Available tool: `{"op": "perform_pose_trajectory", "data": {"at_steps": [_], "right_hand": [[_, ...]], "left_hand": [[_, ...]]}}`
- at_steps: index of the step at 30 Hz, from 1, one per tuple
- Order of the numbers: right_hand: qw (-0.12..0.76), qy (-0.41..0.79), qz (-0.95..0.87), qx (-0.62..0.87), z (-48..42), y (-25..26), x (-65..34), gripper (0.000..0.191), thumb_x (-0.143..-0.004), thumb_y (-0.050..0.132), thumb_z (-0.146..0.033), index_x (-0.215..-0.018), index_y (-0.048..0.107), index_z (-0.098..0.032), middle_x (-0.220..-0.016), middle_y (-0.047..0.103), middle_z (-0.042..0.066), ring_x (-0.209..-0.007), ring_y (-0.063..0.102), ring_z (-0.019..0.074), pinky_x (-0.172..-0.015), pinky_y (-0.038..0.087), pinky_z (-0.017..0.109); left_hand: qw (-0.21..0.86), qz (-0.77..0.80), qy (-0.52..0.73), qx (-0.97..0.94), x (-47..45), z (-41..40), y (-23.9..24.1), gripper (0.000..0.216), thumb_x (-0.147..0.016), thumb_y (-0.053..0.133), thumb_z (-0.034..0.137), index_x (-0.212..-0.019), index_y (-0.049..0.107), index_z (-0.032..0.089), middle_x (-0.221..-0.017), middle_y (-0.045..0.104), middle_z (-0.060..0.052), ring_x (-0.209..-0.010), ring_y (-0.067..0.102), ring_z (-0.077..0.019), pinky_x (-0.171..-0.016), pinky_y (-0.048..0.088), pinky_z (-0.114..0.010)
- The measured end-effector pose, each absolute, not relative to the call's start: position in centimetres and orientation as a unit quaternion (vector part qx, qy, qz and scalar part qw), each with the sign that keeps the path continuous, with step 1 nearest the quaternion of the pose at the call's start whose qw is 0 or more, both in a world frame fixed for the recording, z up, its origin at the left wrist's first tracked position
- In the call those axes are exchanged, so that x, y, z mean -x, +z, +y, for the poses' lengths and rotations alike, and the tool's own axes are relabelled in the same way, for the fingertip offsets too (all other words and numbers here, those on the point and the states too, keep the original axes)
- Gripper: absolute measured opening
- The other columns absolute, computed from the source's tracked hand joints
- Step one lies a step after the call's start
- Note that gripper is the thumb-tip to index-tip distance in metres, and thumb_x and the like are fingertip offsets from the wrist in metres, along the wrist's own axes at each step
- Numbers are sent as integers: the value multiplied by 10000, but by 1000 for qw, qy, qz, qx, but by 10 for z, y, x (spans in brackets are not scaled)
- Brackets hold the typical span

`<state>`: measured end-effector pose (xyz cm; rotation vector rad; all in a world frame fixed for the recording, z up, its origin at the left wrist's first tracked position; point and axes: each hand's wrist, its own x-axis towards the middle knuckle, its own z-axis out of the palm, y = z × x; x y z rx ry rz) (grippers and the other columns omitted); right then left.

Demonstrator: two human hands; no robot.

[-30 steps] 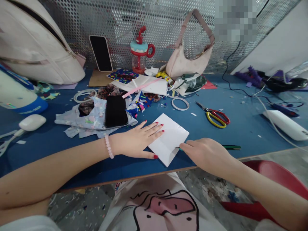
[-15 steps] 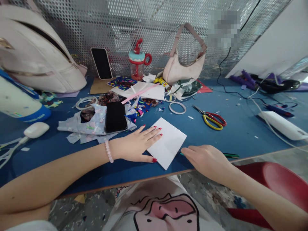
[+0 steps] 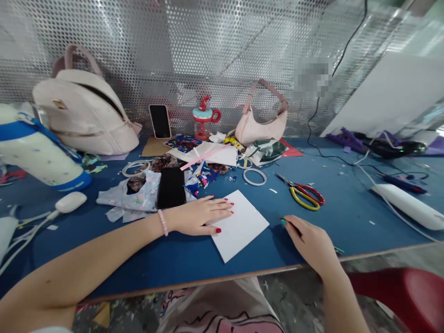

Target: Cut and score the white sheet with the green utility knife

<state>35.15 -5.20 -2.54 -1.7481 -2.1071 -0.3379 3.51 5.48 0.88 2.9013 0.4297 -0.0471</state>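
Note:
My left hand [image 3: 201, 216] lies spread on the left corner of a white square card [image 3: 241, 226], which rests cornerwise on the blue table. My right hand [image 3: 310, 240] is to the right of the card, apart from it, just above the table. Its fingers are closed on a slim green and dark tool [image 3: 283, 222]; most of it is hidden in the hand, and I cannot tell its kind. Scissors [image 3: 307, 194] with one red and one yellow handle lie half open beyond my right hand.
A white ring of tape [image 3: 255, 177], fabric scraps [image 3: 145, 189] and a black phone-like slab [image 3: 171, 187] lie behind the card. Backpack [image 3: 90, 111], handbag [image 3: 262, 125], and red-lidded mug [image 3: 202, 125] stand at the back. A white bottle [image 3: 41, 152] leans at left; the table's front edge [image 3: 194, 282] is close.
My right hand has drawn back from the card's right edge with the tool, whose tip is now raised. The card has turned slightly under my left hand. The camera view has tipped upward.

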Motion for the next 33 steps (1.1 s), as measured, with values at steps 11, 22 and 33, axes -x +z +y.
{"op": "perform_pose_trajectory", "data": {"at_steps": [11,22,33], "right_hand": [[198,-113,-749,622,-57,-30,-354,286,-950,389,-292,-926,657,-195,-883,736,71,-704,691,201,-593,485,274],[197,-113,-747,625,-57,-30,-354,277,-955,397,-292,-933,650,-181,-906,735,76,-714,688,203,-612,488,278],[235,-138,-747,607,-54,-39,-359,304,-952,397,-345,-902,655,-194,-843,733,49,-656,676,177,-567,467,258]], "left_hand": [[39,212,87,-973,-36,51,5,548,-966,331,290,-1499,251,189,-1572,172,-63,-1470,7,-240,-1182,21,-496],[77,136,1,-988,-46,43,0,647,-945,403,526,-1489,275,199,-1555,230,-64,-1457,151,-217,-1187,73,-431],[77,226,74,-968,-44,54,-11,619,-975,336,494,-1503,220,192,-1567,194,-103,-1456,122,-290,-1166,105,-510]]}}
